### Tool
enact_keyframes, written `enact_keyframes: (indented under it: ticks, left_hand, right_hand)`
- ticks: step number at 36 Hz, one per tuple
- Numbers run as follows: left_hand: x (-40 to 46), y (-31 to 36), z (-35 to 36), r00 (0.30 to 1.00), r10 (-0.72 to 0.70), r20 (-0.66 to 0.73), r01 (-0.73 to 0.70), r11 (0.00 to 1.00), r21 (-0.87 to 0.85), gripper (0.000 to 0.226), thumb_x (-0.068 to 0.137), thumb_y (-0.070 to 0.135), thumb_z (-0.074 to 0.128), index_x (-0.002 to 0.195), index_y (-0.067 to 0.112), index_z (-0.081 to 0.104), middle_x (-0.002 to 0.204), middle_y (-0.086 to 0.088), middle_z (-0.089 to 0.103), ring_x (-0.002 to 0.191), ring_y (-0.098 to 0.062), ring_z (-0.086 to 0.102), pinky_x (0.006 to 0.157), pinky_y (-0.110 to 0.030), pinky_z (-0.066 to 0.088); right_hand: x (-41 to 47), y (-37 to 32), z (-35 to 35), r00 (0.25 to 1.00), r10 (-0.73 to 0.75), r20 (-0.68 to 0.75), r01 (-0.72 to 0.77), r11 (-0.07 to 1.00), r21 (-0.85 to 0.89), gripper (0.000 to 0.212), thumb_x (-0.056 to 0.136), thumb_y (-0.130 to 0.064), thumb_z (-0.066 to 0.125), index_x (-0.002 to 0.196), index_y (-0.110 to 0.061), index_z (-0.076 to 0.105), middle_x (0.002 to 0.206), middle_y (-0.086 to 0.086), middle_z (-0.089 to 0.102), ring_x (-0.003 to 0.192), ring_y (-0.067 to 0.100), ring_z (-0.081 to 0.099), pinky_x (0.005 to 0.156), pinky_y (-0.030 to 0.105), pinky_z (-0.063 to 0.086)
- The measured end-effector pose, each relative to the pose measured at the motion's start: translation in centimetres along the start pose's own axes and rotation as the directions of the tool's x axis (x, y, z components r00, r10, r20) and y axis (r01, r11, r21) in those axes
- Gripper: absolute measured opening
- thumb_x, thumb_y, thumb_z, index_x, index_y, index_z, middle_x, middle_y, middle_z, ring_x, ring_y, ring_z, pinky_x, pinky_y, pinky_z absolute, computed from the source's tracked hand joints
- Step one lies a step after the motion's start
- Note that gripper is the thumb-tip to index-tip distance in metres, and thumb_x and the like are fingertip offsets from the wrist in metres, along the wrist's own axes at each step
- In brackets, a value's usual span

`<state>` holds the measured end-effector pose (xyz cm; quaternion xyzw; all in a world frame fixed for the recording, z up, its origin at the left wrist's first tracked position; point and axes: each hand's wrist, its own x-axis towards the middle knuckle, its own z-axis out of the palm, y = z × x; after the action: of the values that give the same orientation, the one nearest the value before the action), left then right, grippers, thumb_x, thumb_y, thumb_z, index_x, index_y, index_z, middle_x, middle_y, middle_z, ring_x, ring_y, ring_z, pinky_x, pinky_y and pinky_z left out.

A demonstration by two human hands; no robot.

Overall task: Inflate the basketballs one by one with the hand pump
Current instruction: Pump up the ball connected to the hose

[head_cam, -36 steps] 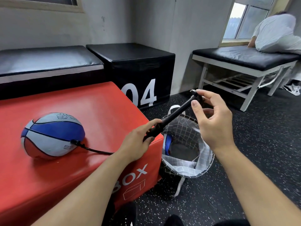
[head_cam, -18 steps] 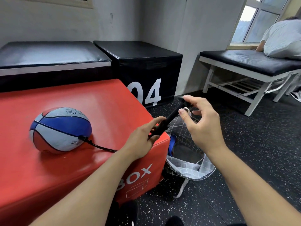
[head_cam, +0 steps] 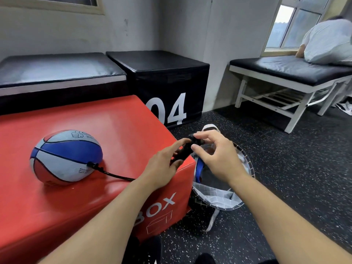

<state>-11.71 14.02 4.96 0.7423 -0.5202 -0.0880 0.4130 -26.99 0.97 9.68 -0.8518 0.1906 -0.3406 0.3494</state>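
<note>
Hands (head_cam: 192,159) on pump (head_cam: 185,150) — basketball (head_cam: 65,156) left

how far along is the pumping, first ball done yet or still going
Done: the hose is plugged into the basketball on the red box. In hand: the left hand grips the pump barrel and the right hand pinches its handle, pushed in close. The ball looks squashed, so it is not full. Left: finish this one, then the ball part-hidden in the basket; how many more, I cannot tell.
</note>
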Motion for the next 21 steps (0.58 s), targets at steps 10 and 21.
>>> enact_keyframes:
  ticks: [10, 21]
  left_hand:
    - [0.0, 0.3, 0.8, 0.999, 0.033, 0.006, -0.033, 0.997, 0.069, 0.082, 0.098, 0.010, 0.069, 0.148, 0.066, 0.036, 0.125, 0.012, 0.068, 0.111, -0.015, 0.069, 0.096, -0.048, 0.057]
    - [-0.2, 0.5, 0.6, 0.998, 0.056, 0.034, -0.059, 0.995, 0.078, 0.082, 0.099, 0.008, 0.068, 0.147, 0.066, 0.036, 0.126, 0.013, 0.066, 0.115, -0.017, 0.067, 0.099, -0.049, 0.055]
  right_hand:
    - [-0.9, 0.7, -0.4, 0.999, -0.009, -0.048, 0.008, 1.000, -0.010, 0.023, 0.092, -0.026, 0.076, 0.111, -0.032, 0.064, 0.110, -0.016, 0.066, 0.103, 0.005, 0.067, 0.091, 0.041, 0.058]
    - [-0.5, -2.0, -5.7, 0.897, -0.034, -0.441, 0.107, 0.984, 0.142, 0.024, 0.101, -0.017, 0.070, 0.123, -0.027, 0.068, 0.119, -0.009, 0.070, 0.110, 0.016, 0.068, 0.079, 0.037, 0.062]
